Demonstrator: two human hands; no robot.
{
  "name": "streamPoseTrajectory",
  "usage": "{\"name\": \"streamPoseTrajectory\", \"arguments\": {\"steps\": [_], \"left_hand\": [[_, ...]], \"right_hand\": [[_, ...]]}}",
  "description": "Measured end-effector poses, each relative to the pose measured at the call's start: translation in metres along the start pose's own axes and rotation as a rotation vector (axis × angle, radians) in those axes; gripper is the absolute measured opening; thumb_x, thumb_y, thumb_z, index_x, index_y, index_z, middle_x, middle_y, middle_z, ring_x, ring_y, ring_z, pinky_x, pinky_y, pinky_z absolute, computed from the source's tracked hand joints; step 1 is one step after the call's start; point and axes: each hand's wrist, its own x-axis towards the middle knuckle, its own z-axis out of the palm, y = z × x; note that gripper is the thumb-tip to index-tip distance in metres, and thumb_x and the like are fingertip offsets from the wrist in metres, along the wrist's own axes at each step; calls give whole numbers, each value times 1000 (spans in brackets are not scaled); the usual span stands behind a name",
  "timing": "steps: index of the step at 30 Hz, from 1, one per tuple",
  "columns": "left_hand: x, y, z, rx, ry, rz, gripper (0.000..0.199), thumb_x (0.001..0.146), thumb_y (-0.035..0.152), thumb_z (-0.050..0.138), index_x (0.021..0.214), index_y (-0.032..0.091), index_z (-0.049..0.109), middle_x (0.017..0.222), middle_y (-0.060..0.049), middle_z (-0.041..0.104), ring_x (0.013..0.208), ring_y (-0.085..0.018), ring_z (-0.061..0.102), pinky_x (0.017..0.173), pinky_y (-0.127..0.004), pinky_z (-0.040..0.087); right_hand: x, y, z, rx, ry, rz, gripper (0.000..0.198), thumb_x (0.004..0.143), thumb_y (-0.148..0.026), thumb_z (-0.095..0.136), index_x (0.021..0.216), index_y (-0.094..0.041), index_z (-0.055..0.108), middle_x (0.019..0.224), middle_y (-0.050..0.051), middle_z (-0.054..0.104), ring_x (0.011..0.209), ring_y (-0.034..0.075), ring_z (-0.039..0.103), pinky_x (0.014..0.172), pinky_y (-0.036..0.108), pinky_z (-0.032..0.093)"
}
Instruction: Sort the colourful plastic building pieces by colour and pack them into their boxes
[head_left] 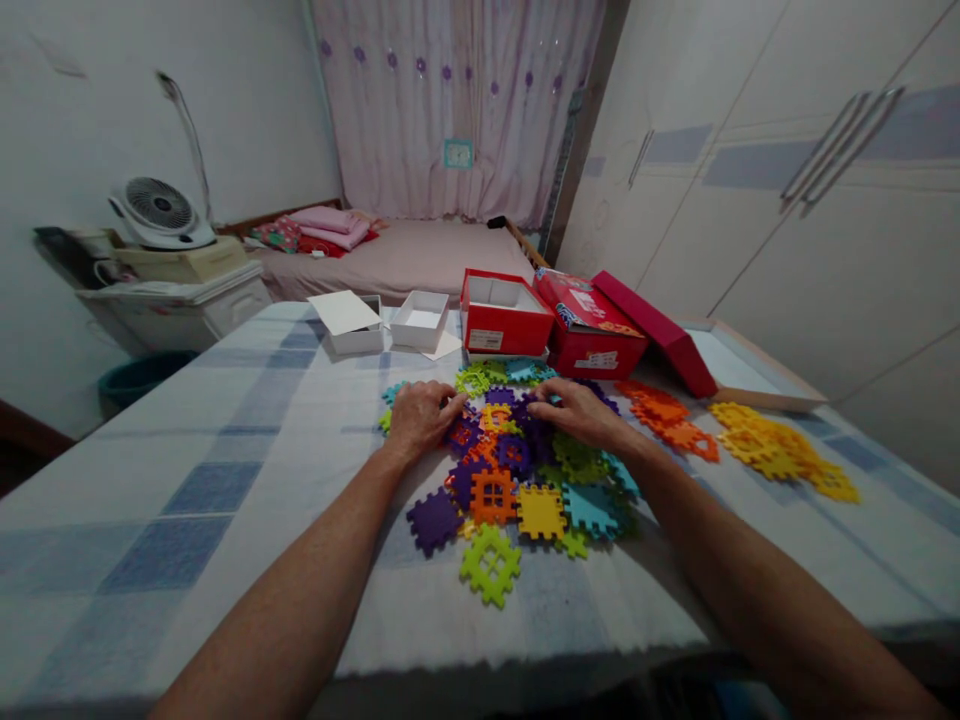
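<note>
I can't make out a single word or number from here. The open red box (pixel 525 337) on the worktop (pixel 300 500) has a white label (pixel 486 339) low on its front, with rows of small dark print too blurred to read. Just to the right, the patterned red box (pixel 566 352) has another pale label (pixel 601 360) on its front, its marks equally illegible, and a light patch (pixel 589 303) on top with reddish marks, perhaps lettering, that I can't decipher either.

head-worn view; faces forward and down over the table (pixel 315 440)
</note>
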Motion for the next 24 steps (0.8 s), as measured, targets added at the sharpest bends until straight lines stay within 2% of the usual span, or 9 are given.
{"name": "streamPoseTrajectory", "arguments": {"steps": [3, 5, 8, 10, 12, 16, 21, 24], "left_hand": [[0, 1, -1, 6, 11, -19, 37, 90, 42, 43, 90, 22, 74, 93, -8, 75, 89, -24, 64, 84, -36, 41], [-1, 2, -3, 11, 21, -25, 38, 91, 41, 41, 89, 21, 74, 93, -9, 75, 90, -24, 64, 86, -37, 40], [-2, 3, -5, 12, 29, -11, 40, 91, 44, 41, 87, 22, 74, 92, -9, 75, 91, -26, 64, 92, -42, 38], [-2, 4, -5, 22, 30, 35, 41, 89, 51, 44, 86, 23, 74, 91, -9, 74, 93, -27, 63, 99, -48, 33], [-3, 4, -4, 50, 26, 105, 41, 85, 57, 49, 88, 24, 74, 91, -10, 74, 96, -29, 62, 104, -53, 27], [-4, 3, 0, 91, -3, 193, 42, 81, 59, 53, 93, 24, 73, 94, -10, 72, 98, -30, 61, 106, -56, 22], [-2, 3, 2, -62, 14, 178, 41, 79, 54, 59, 102, 23, 71, 92, -8, 68, 91, -27, 62, 103, -51, 31], [-1, 4, 1, -228, 72, 185, 34, 80, 44, 59, 105, 21, 69, 85, -5, 64, 80, -21, 61, 88, -38, 44]], "right_hand": [[0, 7, -4, -197, 161, 125, 27, 85, -27, 55, 107, -13, 61, 110, 13, 62, 99, 25, 57, 85, 36, 42], [1, 1, 0, -249, 222, 57, 32, 86, -25, 54, 116, -14, 60, 120, 14, 59, 109, 26, 54, 91, 37, 41], [8, -18, 11, -273, 87, -125, 29, 88, -27, 54, 114, -18, 63, 117, 11, 63, 111, 25, 53, 93, 36, 40], [15, -32, 19, -330, -31, -170, 27, 87, -31, 56, 109, -19, 67, 112, 12, 65, 108, 27, 54, 90, 37, 40], [22, -41, 26, -385, -87, -142, 27, 87, -32, 55, 106, -18, 69, 109, 14, 66, 105, 28, 56, 86, 37, 41], [29, -44, 32, -356, -94, -57, 25, 85, -28, 53, 102, -20, 71, 102, 13, 68, 96, 26, 59, 78, 34, 41], [22, -42, 23, -256, -119, -21, 17, 80, -25, 55, 87, -21, 71, 100, 8, 68, 98, 24, 58, 76, 31, 39], [16, -40, 18, -183, -124, -33, 15, 81, -24, 54, 87, -20, 67, 94, 5, 69, 92, 20, 59, 75, 28, 37]]}}
